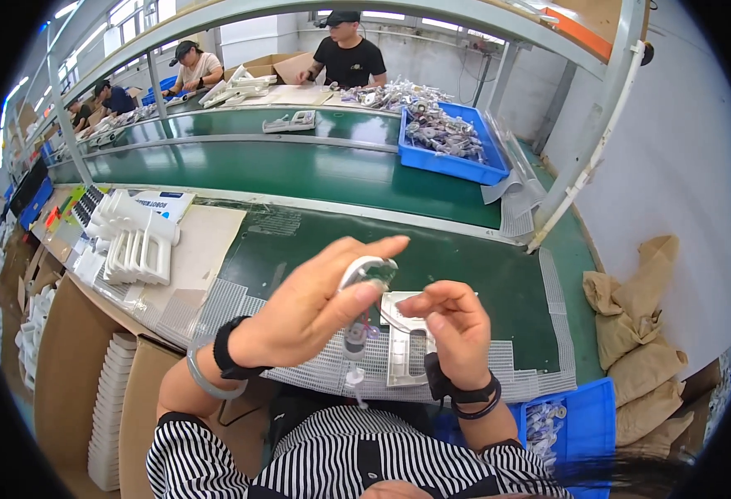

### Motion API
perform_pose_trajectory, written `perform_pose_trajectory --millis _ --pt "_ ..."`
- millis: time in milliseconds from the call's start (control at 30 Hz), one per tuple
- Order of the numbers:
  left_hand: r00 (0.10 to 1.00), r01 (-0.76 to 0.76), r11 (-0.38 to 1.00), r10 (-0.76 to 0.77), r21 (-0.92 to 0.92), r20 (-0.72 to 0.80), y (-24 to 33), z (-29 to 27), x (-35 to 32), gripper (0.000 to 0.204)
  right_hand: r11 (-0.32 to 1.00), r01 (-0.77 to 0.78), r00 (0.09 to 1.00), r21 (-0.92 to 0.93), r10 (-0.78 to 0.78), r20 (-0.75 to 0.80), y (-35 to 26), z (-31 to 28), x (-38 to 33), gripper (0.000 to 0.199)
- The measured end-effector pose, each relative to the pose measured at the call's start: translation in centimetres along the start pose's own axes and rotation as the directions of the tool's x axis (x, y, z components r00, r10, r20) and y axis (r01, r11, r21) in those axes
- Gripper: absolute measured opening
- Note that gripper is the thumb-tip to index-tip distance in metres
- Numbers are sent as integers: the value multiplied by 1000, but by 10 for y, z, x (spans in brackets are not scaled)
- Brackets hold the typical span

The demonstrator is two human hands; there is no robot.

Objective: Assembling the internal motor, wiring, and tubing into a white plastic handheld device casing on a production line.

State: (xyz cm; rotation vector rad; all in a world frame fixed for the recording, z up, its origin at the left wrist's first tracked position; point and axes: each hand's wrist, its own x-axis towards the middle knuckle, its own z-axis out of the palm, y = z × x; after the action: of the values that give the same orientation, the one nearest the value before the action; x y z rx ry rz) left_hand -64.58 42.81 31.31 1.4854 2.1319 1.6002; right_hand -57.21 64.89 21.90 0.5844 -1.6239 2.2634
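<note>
My left hand (311, 303) is raised over the near edge of the bench, thumb and fingers closed on a white curved plastic part (364, 268). Below that hand hangs a grey, partly clear cylinder (354, 339) with a small white plastic piece (355, 377) at its lower end; how they join the curved part is hidden. On my right, my right hand (458, 333) is loosely curled, its fingers apart and nothing visible between them. Beneath its fingertips a white plastic frame (398, 364) with an opening lies on the bench; I cannot tell whether they touch it.
White plastic housings (138, 256) stand grouped at the left on cardboard. Blue bins of small parts flank me, one at lower right (594, 416), one across the green conveyor (457, 173). Brown sacks (644, 358) lean at right; a cardboard box (66, 366) stands at left. Several people work beyond.
</note>
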Motion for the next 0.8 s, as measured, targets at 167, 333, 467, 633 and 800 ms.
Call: perform_pose_trajectory --millis 167,333,467,633,800 --pt "999 28 978 -34 -208 -23 -4 -22 -2 55 984 -23 997 -178 9 -81 17 -7 -10 28" --pt "996 63 995 -68 -79 -64 -4 -24 -5 57 969 -227 964 -100 238 115 27 11 -3 25" --pt "994 95 986 -103 -139 -46 -4 -22 -2 56 937 -243 939 -251 292 181 34 25 5 32" --pt "991 97 980 -111 -172 -71 -8 -19 0 54 930 -107 971 -352 174 163 50 33 9 48" --pt "993 104 978 -111 -180 -32 -9 -10 2 52 909 -25 991 -415 78 113 60 44 15 57"
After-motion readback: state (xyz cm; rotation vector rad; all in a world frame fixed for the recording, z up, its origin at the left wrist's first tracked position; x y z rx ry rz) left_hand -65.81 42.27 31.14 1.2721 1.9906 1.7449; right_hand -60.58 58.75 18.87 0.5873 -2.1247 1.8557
